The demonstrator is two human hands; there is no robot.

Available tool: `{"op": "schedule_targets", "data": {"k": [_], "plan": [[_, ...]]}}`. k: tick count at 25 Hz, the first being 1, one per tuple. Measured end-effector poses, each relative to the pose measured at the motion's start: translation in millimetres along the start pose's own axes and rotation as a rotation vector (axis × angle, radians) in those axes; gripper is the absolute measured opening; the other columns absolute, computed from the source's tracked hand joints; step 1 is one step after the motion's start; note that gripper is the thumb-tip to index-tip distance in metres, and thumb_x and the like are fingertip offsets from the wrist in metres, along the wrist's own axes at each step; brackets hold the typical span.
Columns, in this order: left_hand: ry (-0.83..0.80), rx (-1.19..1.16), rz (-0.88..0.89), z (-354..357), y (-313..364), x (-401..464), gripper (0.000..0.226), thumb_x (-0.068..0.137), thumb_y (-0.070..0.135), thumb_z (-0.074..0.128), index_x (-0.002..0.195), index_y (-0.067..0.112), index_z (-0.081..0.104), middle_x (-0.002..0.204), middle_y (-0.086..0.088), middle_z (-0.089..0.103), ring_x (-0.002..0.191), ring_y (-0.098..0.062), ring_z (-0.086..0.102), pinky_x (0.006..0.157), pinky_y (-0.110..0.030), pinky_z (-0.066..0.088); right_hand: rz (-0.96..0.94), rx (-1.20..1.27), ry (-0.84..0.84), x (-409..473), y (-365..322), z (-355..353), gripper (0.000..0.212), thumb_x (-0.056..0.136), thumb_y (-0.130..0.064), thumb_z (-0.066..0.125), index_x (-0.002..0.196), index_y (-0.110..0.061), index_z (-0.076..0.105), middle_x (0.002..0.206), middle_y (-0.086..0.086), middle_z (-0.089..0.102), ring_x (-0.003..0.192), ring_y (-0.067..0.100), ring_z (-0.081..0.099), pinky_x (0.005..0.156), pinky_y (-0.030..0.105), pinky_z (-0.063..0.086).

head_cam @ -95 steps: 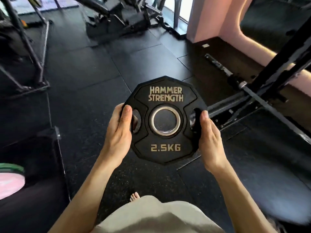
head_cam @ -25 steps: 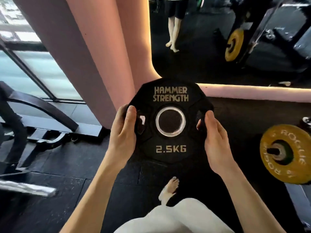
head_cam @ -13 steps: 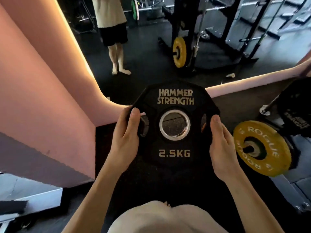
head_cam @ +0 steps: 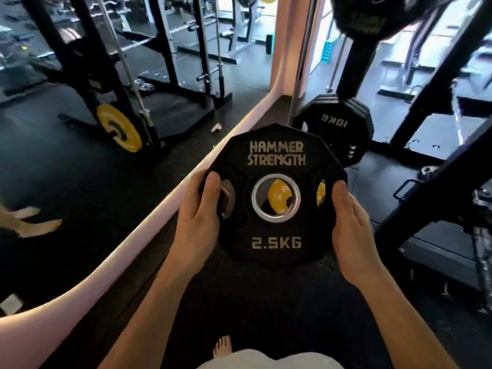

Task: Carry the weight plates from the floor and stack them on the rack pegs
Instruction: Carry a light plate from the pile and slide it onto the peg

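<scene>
I hold a black 2.5 kg weight plate [head_cam: 275, 233] upright in front of me, lettering facing me. My left hand [head_cam: 198, 222] grips its left edge with the thumb on the front by the grip slot. My right hand [head_cam: 351, 230] grips the right edge the same way. A yellow plate [head_cam: 278, 197] shows through the centre hole and the right slot. Just beyond, black 10 kg plates [head_cam: 336, 123] hang on the black rack [head_cam: 415, 203] at the right.
A mirror wall with a pink lit base [head_cam: 149, 222] runs along the left; it reflects a rack and a yellow plate [head_cam: 118, 127]. Black rubber floor [head_cam: 266, 310] lies under me, with my bare foot [head_cam: 222, 347] below. Another dark plate [head_cam: 372, 14] hangs blurred at top right.
My view has swung right toward the rack. The yellow plate, earlier to the right of the 2.5 kg plate, now sits behind it, and the 10 kg plates have come into view. Both hands keep their grip.
</scene>
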State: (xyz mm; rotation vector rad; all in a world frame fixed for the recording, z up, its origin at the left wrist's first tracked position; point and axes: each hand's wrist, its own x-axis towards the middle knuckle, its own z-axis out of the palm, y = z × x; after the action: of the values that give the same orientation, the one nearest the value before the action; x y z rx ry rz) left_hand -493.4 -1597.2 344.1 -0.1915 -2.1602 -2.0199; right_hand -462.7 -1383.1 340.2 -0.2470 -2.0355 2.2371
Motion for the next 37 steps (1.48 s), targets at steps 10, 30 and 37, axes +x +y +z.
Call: {"op": "schedule_targets", "data": {"k": [10, 30, 37], "plan": [[-0.278, -0.147, 0.151, 55, 64, 135, 0.027, 0.104, 0.031, 0.042, 0.084, 0.021, 0.058, 0.073, 0.013, 0.058, 0.075, -0.006, 0.055, 0.074, -0.028, 0.044, -0.194, -0.015, 0.441, 46, -77, -6, 0.056, 0.083, -0.065, 0.046, 0.116, -0.026, 0.068, 0.112, -0.001, 0.074, 0.109, 0.015, 0.068, 0.100, 0.047, 0.050], [-0.179, -0.405, 0.707, 232, 298, 391, 0.035, 0.102, 0.038, 0.044, 0.072, 0.031, 0.061, 0.055, 0.013, 0.050, 0.056, -0.007, 0.044, 0.061, -0.030, 0.034, -0.805, -0.209, 0.557, 272, -366, -120, 0.075, 0.081, -0.078, 0.042, 0.097, -0.009, 0.064, 0.103, 0.027, 0.066, 0.098, 0.042, 0.066, 0.088, 0.062, 0.053], [-0.153, -0.457, 0.834, 258, 367, 492, 0.033, 0.103, 0.038, 0.041, 0.087, 0.016, 0.061, 0.052, 0.011, 0.049, 0.047, -0.002, 0.043, 0.045, -0.014, 0.033, -1.006, -0.239, 0.532, 355, -462, -122, 0.062, 0.094, -0.064, 0.040, 0.107, -0.010, 0.067, 0.107, 0.019, 0.071, 0.093, 0.028, 0.072, 0.074, 0.048, 0.061]]}}
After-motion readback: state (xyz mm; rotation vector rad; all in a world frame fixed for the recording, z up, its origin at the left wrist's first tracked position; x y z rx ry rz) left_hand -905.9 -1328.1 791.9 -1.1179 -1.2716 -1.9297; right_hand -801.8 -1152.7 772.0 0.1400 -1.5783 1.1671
